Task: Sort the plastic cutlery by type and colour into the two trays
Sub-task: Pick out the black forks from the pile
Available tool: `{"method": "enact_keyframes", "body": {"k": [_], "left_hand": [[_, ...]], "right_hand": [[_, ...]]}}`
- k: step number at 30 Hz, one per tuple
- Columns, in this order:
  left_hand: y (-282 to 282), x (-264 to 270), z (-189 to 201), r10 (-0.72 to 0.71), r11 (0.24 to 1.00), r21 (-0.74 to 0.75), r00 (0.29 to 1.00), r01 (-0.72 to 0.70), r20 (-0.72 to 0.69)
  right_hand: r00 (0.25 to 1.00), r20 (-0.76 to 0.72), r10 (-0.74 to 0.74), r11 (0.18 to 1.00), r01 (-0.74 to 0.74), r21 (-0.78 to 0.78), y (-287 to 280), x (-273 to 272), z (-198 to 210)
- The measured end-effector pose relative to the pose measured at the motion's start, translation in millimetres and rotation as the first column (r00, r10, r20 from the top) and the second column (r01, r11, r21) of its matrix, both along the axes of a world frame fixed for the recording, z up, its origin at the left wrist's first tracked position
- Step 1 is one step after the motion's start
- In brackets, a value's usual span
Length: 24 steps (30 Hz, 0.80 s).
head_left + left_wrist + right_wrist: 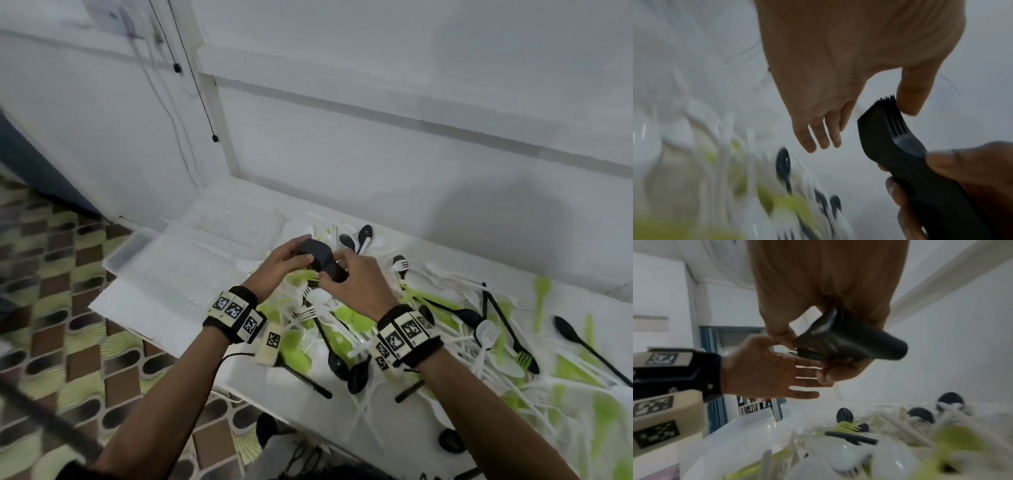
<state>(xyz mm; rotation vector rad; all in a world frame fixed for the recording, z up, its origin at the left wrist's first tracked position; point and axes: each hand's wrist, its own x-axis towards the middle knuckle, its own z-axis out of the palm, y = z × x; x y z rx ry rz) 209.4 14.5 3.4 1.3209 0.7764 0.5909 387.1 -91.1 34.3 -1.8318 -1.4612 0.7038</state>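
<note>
A stack of black forks (320, 260) is held above the table, tines to the left. My right hand (337, 275) grips its handle end, fingers curled round it (818, 353). My left hand (294, 257) is at the tine end with its fingers straight; its thumb touches the tines (863, 125). Below lies a loose pile of white, green and black forks and spoons (342, 318). Two clear plastic trays (144, 263) stand at the left end of the white table; a few white pieces lie in them.
More cutlery spreads right along the table (513, 335) to the near edge. A white wall (376, 154) runs close behind. Patterned floor (51, 308) lies left of the table. A black cable (236, 356) hangs by my left wrist.
</note>
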Motion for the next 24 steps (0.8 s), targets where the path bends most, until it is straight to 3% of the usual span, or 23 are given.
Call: {"method": "enact_keyframes", "body": {"k": [3, 5, 7, 9, 12, 14, 19, 24], "left_hand": [[45.7, -42.3, 12.9, 0.042, 0.998, 0.054, 0.997, -0.038, -0.068], [80.7, -77.9, 19.2, 0.162, 0.975, 0.187, 0.96, -0.121, -0.226], [119.1, -117.8, 17.3, 0.326, 0.908, 0.392, 0.833, -0.146, -0.446], [155.1, -158.0, 10.5, 0.386, 0.86, 0.51, 0.668, -0.012, -0.636], [194.1, -205.0, 2.1, 0.353, 0.864, 0.477, 0.486, 0.158, -0.8], [211.3, -225.3, -2.5, 0.352, 0.874, 0.454, 0.418, 0.175, -0.837], [230.6, -246.8, -20.7, 0.285, 0.922, 0.374, 0.48, 0.098, -0.829], [232.1, -243.5, -24.5, 0.353, 0.903, 0.43, 0.586, -0.01, -0.729]], "right_hand": [[0.997, 0.055, 0.054, 0.999, -0.053, -0.01, 44.0, -28.1, 0.5], [0.997, 0.054, 0.053, 0.998, -0.051, -0.034, 77.1, -50.6, -2.7], [0.996, 0.05, 0.073, 0.996, -0.07, -0.047, 110.0, -75.4, -5.7], [0.994, 0.067, 0.083, 0.994, -0.078, -0.073, 142.2, -97.7, -8.3], [0.994, 0.078, 0.077, 0.992, -0.069, -0.102, 187.2, -126.1, -10.6], [0.994, 0.093, 0.057, 0.99, -0.044, -0.134, 214.2, -141.8, -13.9], [0.969, 0.202, 0.144, 0.955, -0.082, -0.285, 272.2, -168.8, -25.8], [0.927, 0.298, 0.229, 0.909, -0.095, -0.406, 309.7, -190.0, -39.5]]}}
